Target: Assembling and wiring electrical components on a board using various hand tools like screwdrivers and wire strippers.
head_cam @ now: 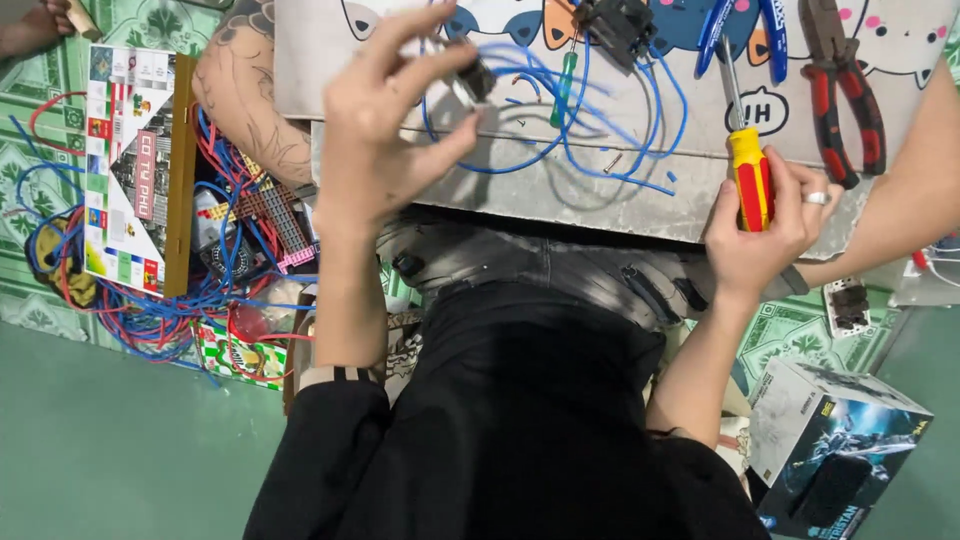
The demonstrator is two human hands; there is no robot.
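Overhead, the head camera looks down on a low work table with a pale cartoon-printed top, and everything else is placed from it. Above its near edge the left hand is raised, thumb and bent forefinger pinched on a small dark electrical part, with the other fingers fanned wide and loose. Thin blue wires trail from that part and loop across the table top toward the middle. At the table's near edge, toward the right, the right hand is wrapped in a closed fist around the red and yellow handle of a screwdriver, whose metal shaft points away over the table; a ring shows on one finger. Farther back on the table lie a small green-handled screwdriver, a black boxy component, blue-handled cutters and red and black pliers. Left of the table, on the green patterned floor, a tangle of red and blue wires spreads around a colourful printed flat box, with a tattooed arm of another person resting just beside the table's left edge. Right of the table, on the floor, stands a white and blue cardboard box, and near it a small grey switch plate.
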